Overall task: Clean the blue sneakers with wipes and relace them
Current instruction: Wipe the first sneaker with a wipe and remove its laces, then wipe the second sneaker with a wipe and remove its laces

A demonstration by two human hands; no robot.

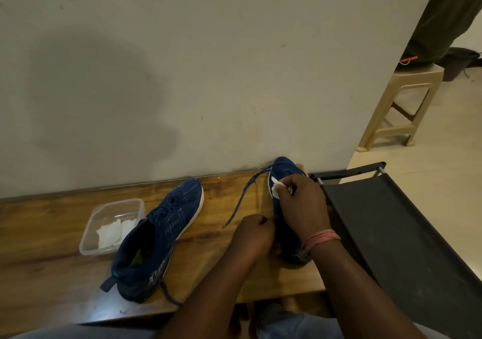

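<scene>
Your left hand [251, 234] grips the right sneaker [285, 174] at the desk's [52, 273] far end, steadying it while your right hand [300, 203] pinches a wipe [275, 188] against its side.

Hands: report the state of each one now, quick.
Left hand: closed, fingers curled at the side of the sneaker; what it grips cannot be told.
Right hand: closed, pinching a white wipe against that sneaker.
</scene>
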